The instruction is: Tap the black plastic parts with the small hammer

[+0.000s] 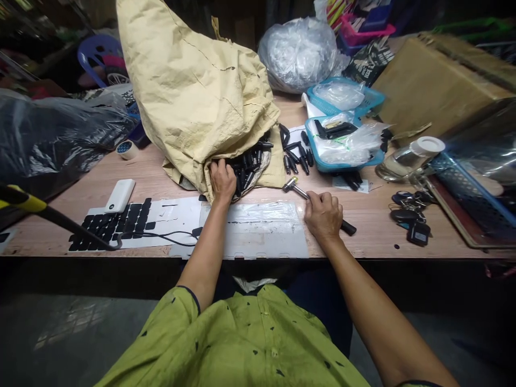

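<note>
A large tan sack [197, 91] slumps on the table with its mouth towards me, and many small black tube-shaped parts [246, 169] show inside. My left hand [222, 180] is closed on the left edge of that mouth; its fingertips are partly hidden. In my right hand [323, 214] is a small hammer [296, 189], gripped around the handle. Its metal head, with a yellowish face, points to the upper left and its black grip end sticks out at the lower right. More loose black parts [297, 153] lie to the right of the sack.
A film-covered white sheet [262, 228] lies between my arms. Left are black pads [139, 215], a white power bank [120, 196] with a cable and a tape roll [126, 150]. Right are blue baskets [344, 161] with plastic bags, keys [409, 215], a jar [407, 158] and a carton [439, 86].
</note>
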A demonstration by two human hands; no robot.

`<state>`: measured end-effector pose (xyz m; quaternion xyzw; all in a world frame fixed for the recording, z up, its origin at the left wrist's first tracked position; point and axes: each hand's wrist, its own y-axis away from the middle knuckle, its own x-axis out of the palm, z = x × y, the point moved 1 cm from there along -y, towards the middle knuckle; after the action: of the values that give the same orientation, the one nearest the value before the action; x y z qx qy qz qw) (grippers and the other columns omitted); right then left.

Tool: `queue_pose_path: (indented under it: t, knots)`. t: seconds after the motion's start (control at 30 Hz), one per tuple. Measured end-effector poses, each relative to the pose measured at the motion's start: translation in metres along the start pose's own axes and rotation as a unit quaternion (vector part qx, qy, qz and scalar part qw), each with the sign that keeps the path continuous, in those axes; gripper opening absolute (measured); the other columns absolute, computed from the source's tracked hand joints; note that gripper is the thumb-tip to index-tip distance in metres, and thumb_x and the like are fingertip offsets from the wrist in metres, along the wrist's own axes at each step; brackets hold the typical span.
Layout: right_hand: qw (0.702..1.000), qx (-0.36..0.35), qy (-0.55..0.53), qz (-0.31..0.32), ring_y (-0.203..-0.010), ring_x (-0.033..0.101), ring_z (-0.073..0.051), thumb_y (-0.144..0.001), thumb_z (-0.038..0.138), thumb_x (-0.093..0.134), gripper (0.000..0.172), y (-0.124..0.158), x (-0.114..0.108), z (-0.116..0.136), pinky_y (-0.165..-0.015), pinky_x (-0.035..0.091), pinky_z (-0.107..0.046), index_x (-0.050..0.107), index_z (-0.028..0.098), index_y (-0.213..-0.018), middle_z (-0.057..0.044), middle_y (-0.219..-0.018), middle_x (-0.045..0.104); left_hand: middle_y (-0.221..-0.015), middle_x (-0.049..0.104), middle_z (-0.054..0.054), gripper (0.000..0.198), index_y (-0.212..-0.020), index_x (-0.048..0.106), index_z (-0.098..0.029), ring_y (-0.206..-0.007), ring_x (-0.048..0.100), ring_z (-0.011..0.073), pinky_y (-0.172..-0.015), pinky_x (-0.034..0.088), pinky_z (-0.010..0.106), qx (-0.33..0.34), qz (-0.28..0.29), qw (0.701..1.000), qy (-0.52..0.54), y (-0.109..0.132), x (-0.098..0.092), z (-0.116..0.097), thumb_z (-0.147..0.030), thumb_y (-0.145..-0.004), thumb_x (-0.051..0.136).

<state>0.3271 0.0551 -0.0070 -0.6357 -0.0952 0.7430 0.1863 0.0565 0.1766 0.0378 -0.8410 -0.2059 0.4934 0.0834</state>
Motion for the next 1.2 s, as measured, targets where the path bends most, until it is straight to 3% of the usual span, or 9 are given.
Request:
queue_pose_path:
  t: [0.2,0.37,0.67,0.8,0.9,0.97,1.1,1.2]
  knots:
    - [1.000,0.002,-0.004,0.006,-0.090,0.040,-0.025,-0.095,0.024,0.046,0.029,0.000,-0.001,0.001,-0.070,0.022,-0.033,0.067,0.023,-0.116,-0.010,-0.096,0.053,-0.121,0.058,0.015,0.035,-0.123,0.065,-0.019,-0.118,0.054,0.0323,-0.109,0.039,0.045,0.067,0.018,0.998,-0.008,0.020,-0.007,-0.007,-0.021,-0.092,0.050]
    - [1.000,0.007,-0.015,0.015,-0.091,0.040,-0.025,-0.095,0.024,0.047,0.030,-0.001,-0.001,0.002,-0.070,0.022,-0.034,0.067,0.022,-0.117,-0.010,-0.096,0.053,-0.112,0.063,0.015,0.033,-0.120,0.069,-0.019,-0.115,0.054,0.0347,-0.107,0.041,0.047,0.043,0.053,0.997,-0.048,0.016,-0.012,-0.009,-0.026,-0.091,0.056]
    - [1.000,0.002,-0.003,0.004,-0.091,0.041,-0.026,-0.094,0.025,0.047,0.030,-0.002,0.001,0.001,-0.070,0.023,-0.034,0.067,0.023,-0.116,-0.010,-0.096,0.052,-0.109,0.072,0.016,0.029,-0.109,0.075,-0.017,-0.109,0.060,0.0340,-0.096,0.047,0.045,-0.016,0.111,0.992,-0.053,-0.005,-0.004,-0.025,-0.033,-0.088,0.066]
    - [1.000,-0.002,-0.001,0.005,-0.091,0.041,-0.026,-0.093,0.025,0.049,0.029,-0.002,0.001,0.000,-0.071,0.024,-0.034,0.067,0.023,-0.117,-0.010,-0.095,0.052,-0.107,0.071,0.014,0.024,-0.105,0.075,-0.016,-0.107,0.063,0.0313,-0.095,0.048,0.042,0.002,0.090,0.995,-0.048,-0.002,-0.015,-0.025,-0.028,-0.087,0.065]
    - [1.000,0.001,-0.001,0.009,-0.091,0.041,-0.026,-0.094,0.025,0.048,0.030,-0.002,0.000,0.000,-0.071,0.024,-0.034,0.066,0.023,-0.118,-0.010,-0.096,0.052,-0.110,0.068,0.011,0.023,-0.108,0.073,-0.018,-0.109,0.060,0.0286,-0.095,0.048,0.040,0.042,0.064,0.997,-0.023,0.023,-0.034,-0.021,-0.026,-0.091,0.060]
    - [1.000,0.003,0.000,0.011,-0.091,0.042,-0.026,-0.096,0.025,0.045,0.031,-0.002,0.000,0.000,-0.071,0.024,-0.034,0.067,0.023,-0.118,-0.010,-0.096,0.053,-0.109,0.067,0.009,0.023,-0.110,0.073,-0.019,-0.108,0.059,0.0270,-0.095,0.048,0.040,0.081,0.082,0.993,0.009,0.049,-0.046,-0.014,-0.027,-0.093,0.058]
    - [1.000,0.001,-0.003,0.012,-0.091,0.042,-0.025,-0.097,0.025,0.043,0.032,-0.001,-0.001,0.000,-0.071,0.024,-0.034,0.067,0.022,-0.118,-0.011,-0.098,0.054,-0.104,0.068,0.006,0.021,-0.109,0.074,-0.021,-0.105,0.057,0.0245,-0.096,0.048,0.040,0.171,0.208,0.958,0.095,0.107,-0.055,0.004,-0.028,-0.093,0.062]
    - [1.000,0.004,-0.009,0.010,-0.091,0.042,-0.026,-0.096,0.025,0.044,0.032,-0.001,0.000,-0.001,-0.071,0.025,-0.034,0.067,0.022,-0.117,-0.011,-0.098,0.054,-0.104,0.067,0.006,0.019,-0.107,0.075,-0.024,-0.106,0.056,0.0244,-0.100,0.046,0.041,0.183,0.268,0.938,0.120,0.134,-0.048,0.014,-0.028,-0.091,0.066]
